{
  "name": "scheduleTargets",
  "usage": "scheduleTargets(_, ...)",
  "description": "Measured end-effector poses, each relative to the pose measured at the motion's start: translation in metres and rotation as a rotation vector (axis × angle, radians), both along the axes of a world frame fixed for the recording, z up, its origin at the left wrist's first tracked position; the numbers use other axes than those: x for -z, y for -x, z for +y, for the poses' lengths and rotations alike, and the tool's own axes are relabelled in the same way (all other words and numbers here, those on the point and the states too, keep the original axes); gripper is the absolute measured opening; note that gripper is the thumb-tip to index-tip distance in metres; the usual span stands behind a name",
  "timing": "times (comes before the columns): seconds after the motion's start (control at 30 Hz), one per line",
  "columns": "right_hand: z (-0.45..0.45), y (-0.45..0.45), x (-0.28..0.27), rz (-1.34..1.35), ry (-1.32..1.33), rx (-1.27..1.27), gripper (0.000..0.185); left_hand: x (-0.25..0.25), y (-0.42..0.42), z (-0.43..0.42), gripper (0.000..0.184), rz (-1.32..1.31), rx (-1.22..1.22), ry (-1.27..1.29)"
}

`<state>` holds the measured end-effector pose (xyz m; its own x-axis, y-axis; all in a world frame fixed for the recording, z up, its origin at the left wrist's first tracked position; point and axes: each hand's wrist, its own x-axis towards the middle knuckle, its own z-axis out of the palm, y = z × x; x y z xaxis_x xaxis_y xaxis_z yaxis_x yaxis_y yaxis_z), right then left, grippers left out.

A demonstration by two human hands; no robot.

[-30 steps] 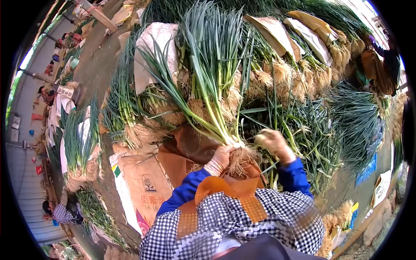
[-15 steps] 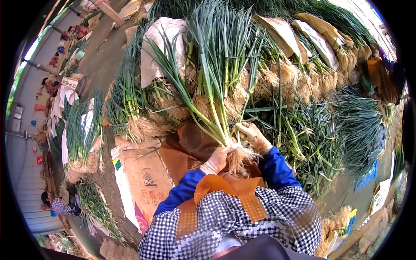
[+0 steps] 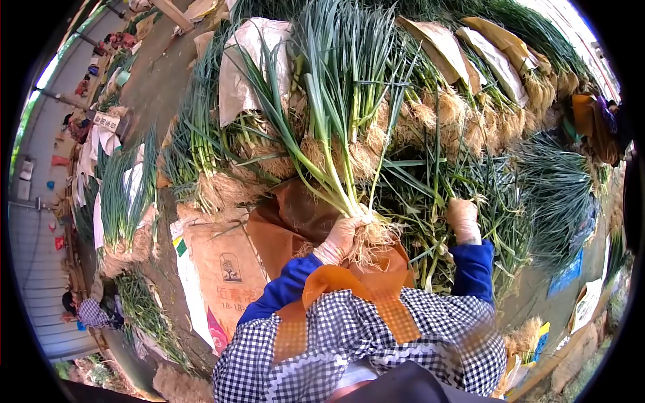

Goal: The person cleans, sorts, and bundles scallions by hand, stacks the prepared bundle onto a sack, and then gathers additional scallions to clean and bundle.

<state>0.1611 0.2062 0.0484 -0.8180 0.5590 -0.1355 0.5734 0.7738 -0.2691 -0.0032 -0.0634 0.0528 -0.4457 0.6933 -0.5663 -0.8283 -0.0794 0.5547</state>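
My left hand (image 3: 341,238) is closed round the lower stems of a few green onions (image 3: 330,176), just above their pale, stringy roots. Their long green leaves fan upward and lean over the bundles behind. Off to the right, my right hand (image 3: 463,218) is over a heap of loose green onion leaves (image 3: 497,228). Its fingers are curled together, and what lies in them, if anything, cannot be made out. Beneath the held roots, a brown apron (image 3: 269,232) covers my lap.
Bundled green onions (image 3: 218,191) with thick roots lie in front, some under pale sacks (image 3: 255,67). A printed sack (image 3: 225,269) is spread at left. More onions (image 3: 557,195) are piled at right. Other people, one in a checked top (image 3: 94,314), are at far left.
My right hand has left the roots of the held green onions and moved right, over the loose leaves. My left hand keeps its hold, with the stems in nearly the same place.
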Motion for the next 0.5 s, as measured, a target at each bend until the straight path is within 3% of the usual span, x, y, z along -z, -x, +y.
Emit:
scheduleTargets(0.03,-0.010,0.018,-0.016,-0.068,-0.030,-0.007,0.032,0.001,0.001,0.003,0.019,0.068,0.064,0.034)
scheduleTargets(0.07,-0.037,0.044,-0.053,0.172,0.194,-0.027,0.037,0.005,-0.001,0.008,0.019,0.071,-0.008,-0.032)
scheduleTargets(0.1,-0.059,0.065,-0.060,0.290,0.240,-0.070,0.048,0.006,-0.003,0.005,0.019,0.066,-0.012,-0.023)
scheduleTargets(0.13,-0.076,0.086,-0.076,0.242,0.410,-0.157,0.056,0.005,-0.003,0.001,0.020,0.033,0.052,0.009)
scheduleTargets(0.17,-0.088,0.107,-0.082,0.154,0.407,-0.245,0.060,0.005,0.002,0.004,0.020,0.015,0.115,0.026)
scheduleTargets(0.2,-0.094,0.121,-0.064,0.284,0.286,-0.382,0.056,0.023,0.003,0.002,0.022,0.148,0.091,-0.098)
scheduleTargets(0.23,-0.099,0.135,-0.064,0.245,0.342,-0.463,0.042,0.022,0.005,0.001,0.022,0.155,0.087,-0.098)
scheduleTargets(0.3,-0.100,0.136,-0.068,0.181,0.381,-0.741,0.030,0.019,0.009,-0.005,0.023,-0.075,0.113,-0.004)
scheduleTargets(0.33,-0.100,0.126,-0.049,0.237,0.396,-0.753,0.022,0.004,0.008,-0.003,0.023,-0.088,0.058,-0.007)
scheduleTargets(0.4,-0.098,0.092,-0.093,0.223,0.863,-0.780,0.026,0.015,0.013,-0.007,0.028,-0.055,0.083,-0.045)
scheduleTargets(0.47,-0.060,0.048,-0.108,0.141,1.038,-0.681,0.027,0.018,0.014,-0.007,0.043,0.015,0.151,-0.175)
scheduleTargets(0.5,-0.037,0.023,-0.122,0.254,1.344,-0.458,0.024,0.005,0.013,-0.007,0.043,0.009,0.153,-0.173)
